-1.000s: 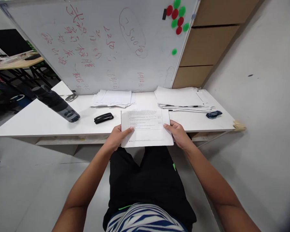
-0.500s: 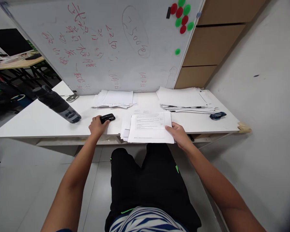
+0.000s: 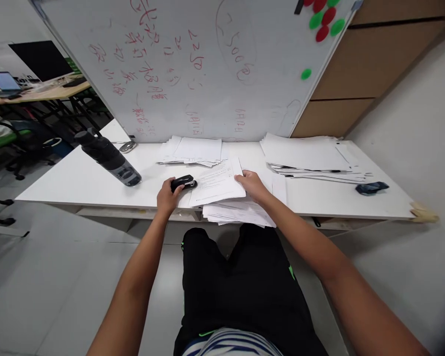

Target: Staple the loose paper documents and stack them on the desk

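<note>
Lifted clear of the loose papers [image 3: 241, 212] at the bench's front edge, the printed sheets [image 3: 217, 185] have swung into a slant since half a second ago, and the black stapler [image 3: 184, 183] has turned to meet their left side, near the centre of the frame. On the stapler's rear half, the left hand [image 3: 166, 197] has its grip wrapped with the thumb along the near side; the stapler's nose points right, at the sheets' left edge, though whether paper lies between its jaws I cannot tell. Pinched by the right hand [image 3: 254, 185] at their right edge, thumb on top, the sheets tilt above the loose papers, which overhang the white bench [image 3: 59, 185] at lower centre. Left of the stapler, a dark water bottle [image 3: 109, 158] stands on the bench. One paper stack [image 3: 198, 148] lies just beyond the stapler, and a larger paper pile [image 3: 304, 151] lies right of centre, both below the whiteboard [image 3: 267, 49]. Toward the right of the frame rests a small dark-blue bundle [image 3: 372, 188].
</note>
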### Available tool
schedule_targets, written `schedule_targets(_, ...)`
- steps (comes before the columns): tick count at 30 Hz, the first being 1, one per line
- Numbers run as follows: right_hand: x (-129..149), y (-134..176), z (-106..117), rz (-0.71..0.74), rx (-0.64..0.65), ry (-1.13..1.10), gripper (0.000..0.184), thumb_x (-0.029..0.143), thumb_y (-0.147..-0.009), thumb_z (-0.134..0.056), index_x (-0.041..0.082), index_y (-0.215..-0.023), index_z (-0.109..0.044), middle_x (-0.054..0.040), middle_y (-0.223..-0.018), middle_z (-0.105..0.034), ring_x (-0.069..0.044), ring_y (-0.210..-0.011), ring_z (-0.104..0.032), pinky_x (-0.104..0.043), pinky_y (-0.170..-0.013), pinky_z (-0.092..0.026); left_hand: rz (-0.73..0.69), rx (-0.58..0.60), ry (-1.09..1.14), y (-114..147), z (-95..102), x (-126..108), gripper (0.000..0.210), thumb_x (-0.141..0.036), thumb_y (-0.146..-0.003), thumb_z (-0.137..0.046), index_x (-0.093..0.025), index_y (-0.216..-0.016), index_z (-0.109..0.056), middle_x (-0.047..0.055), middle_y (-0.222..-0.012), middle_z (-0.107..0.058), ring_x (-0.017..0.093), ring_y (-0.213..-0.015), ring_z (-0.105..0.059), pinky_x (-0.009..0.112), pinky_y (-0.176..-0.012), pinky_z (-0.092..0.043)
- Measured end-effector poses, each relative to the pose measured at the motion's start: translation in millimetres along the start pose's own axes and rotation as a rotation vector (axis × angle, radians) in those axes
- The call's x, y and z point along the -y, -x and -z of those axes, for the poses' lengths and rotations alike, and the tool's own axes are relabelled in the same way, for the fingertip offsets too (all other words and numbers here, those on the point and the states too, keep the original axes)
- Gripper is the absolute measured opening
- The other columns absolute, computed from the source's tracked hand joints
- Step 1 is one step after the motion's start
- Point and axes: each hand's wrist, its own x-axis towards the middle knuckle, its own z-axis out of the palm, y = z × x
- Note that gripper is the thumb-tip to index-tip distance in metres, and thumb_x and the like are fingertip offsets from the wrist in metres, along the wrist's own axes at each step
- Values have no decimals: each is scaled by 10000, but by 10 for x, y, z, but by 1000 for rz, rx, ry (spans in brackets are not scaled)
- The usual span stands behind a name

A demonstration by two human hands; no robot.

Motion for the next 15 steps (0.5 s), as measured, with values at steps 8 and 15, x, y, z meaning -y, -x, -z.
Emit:
schedule_targets(8,19,-92,101,49,-52,16,101,267,-744,-637,200,-740,-561,11,-637,-555,-142,-624,-516,-246,-563,-398,6,-12,10,28,-10,-2,492,-544,-881,-569,-263,-1282,-531,87,-1336,-616,320,-1188,-587,436,-953,-472)
schedule_targets(15,69,-58,201,90,-100,15,101,277,-733,-632,210,-731,-556,35,-599,-511,-138,-597,-485,-245,-556,-390,-97,-101,-28,21,-26,-27,414,-469,-897,-571,-202,-1212,-567,135,-1259,-644,300,-1201,-570,474,-1122,-327)
